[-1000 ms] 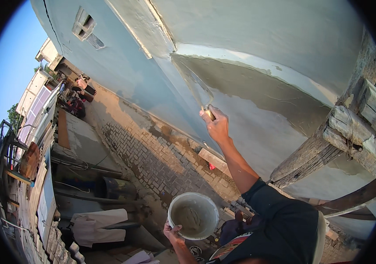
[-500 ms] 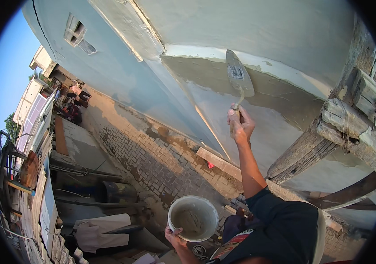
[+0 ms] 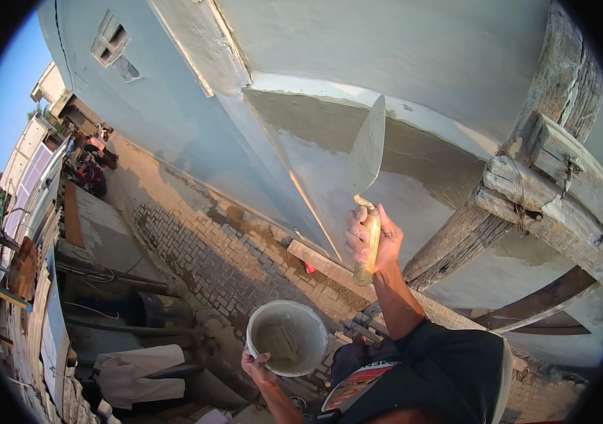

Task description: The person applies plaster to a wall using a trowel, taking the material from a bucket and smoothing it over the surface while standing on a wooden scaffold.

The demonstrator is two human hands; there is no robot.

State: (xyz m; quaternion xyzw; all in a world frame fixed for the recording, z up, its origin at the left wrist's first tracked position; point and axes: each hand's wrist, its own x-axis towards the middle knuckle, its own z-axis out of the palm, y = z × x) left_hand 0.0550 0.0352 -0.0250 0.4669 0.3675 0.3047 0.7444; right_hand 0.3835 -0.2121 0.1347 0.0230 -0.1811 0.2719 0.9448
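Observation:
My right hand [image 3: 385, 239] grips the wooden handle of a trowel [image 3: 366, 145], its pointed grey blade upward, in front of a wall recess with a darker, damp-looking plaster band [image 3: 425, 173] under a pale edge [image 3: 312, 86]. Whether the blade touches the wall I cannot tell. Lower down, my left hand [image 3: 257, 365] holds the near-left rim of a round bucket [image 3: 313, 326], which has some grey mortar [image 3: 280, 343] inside.
Weathered timbers [image 3: 541, 215] tied together stand at right. Below lies a paved alley [image 3: 199, 251] with a plank [image 3: 315, 263]. At left are corrugated roofs, a dark drum [image 3: 149, 311] and hanging pale clothing [image 3: 135, 378]. People and motorbikes [image 3: 93, 169] are far down the alley.
My right hand has moved down from the wall, turning the trowel upright with its handle toward me. The bucket and left hand have shifted slightly left in view, along with the surroundings.

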